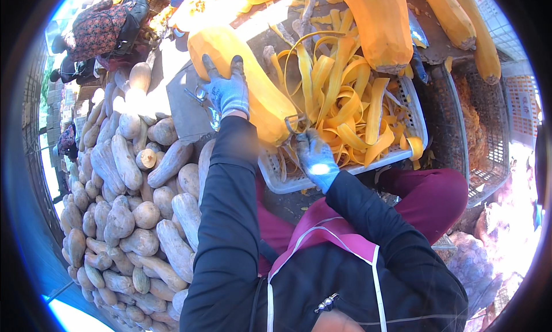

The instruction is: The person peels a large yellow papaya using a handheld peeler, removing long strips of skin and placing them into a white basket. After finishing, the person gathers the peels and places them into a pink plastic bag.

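Observation:
My left hand (225, 87), in a grey-blue work glove, presses on a large peeled squash (263, 88) with its fingers spread over the orange flesh. The squash lies slanted, its near end over the rim of a white plastic basket (297, 186). In my gloved right hand (317, 157) is a peeler (295, 121), its metal head against the near end of the squash. Long curled strips of peel (345, 103) fill the basket just beyond this hand.
Unpeeled squashes (129, 159) are heaped on my left. More peeled squashes (379, 30) lie at the far right, by a dark plastic crate (457, 116) with orange scraps (474, 120). Scissors (196, 94) rest beside my left hand. Another person (99, 30) bends at the upper left.

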Demonstrator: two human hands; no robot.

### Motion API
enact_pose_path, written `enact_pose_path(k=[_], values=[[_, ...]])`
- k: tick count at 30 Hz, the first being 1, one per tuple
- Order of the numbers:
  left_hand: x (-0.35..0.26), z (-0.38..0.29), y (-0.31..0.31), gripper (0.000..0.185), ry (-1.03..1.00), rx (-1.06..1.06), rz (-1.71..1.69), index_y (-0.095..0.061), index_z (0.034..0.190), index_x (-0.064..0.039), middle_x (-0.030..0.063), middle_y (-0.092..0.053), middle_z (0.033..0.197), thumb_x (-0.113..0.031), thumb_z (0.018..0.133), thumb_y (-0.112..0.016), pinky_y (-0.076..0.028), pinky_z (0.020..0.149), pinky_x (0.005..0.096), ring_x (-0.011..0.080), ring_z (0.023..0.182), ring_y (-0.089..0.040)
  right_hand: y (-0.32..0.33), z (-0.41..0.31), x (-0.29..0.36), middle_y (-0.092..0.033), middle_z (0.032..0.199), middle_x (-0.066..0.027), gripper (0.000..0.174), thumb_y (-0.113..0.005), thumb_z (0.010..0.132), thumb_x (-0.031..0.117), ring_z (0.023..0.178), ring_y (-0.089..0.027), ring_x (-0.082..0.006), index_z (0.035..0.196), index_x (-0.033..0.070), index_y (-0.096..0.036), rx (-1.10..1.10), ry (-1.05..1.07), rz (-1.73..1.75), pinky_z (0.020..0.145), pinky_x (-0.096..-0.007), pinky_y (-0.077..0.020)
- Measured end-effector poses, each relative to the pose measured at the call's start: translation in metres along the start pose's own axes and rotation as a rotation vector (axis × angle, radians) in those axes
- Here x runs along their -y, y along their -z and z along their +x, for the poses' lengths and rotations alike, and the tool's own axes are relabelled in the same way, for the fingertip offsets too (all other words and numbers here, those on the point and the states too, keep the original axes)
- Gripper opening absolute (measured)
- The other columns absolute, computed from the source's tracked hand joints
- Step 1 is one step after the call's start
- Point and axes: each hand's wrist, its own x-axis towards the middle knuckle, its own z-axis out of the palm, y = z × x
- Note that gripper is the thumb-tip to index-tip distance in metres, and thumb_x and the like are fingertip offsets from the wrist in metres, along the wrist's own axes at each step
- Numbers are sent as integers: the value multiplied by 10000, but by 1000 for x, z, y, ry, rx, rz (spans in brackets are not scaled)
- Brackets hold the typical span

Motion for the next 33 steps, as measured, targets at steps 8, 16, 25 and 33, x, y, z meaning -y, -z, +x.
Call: enact_pose_path(k=[8,16,25,33], values=[[34,16,5,930,-102,-25,-180,-333,1641,-228,337,-252,1616,-586,886,-741,-320,1209,529,502,1507,-267,20,-5,-4,-645,979,-292,329,-506,1061,315,913,-644,-462,1106,1,-592,23,-56,84,795,-510,-501],[132,58,-9,959,-15,74,-801,-247,1632,-16,238,-333,1631,-384,925,-780,-345,1198,415,339,1461,-395,-10,145,39,-677,909,-249,380,-540,1074,366,839,-669,-413,1099,-4,-621,-80,198,104,772,-466,-516],[101,33,6,727,160,153,-992,-439,1519,-37,94,-611,1312,-190,916,-814,-562,913,355,207,1116,-624,-38,168,47,-715,1214,-243,513,-606,1028,417,1146,-693,-356,1339,10,-601,-8,102,191,928,-440,-524],[61,40,20,815,-149,171,-251,-280,1609,35,257,-474,1462,-264,980,-705,-434,1110,396,367,1309,-514,-6,204,82,-669,1053,-296,403,-528,1057,389,1027,-647,-487,1157,9,-618,144,290,-74,860,-508,-502]])
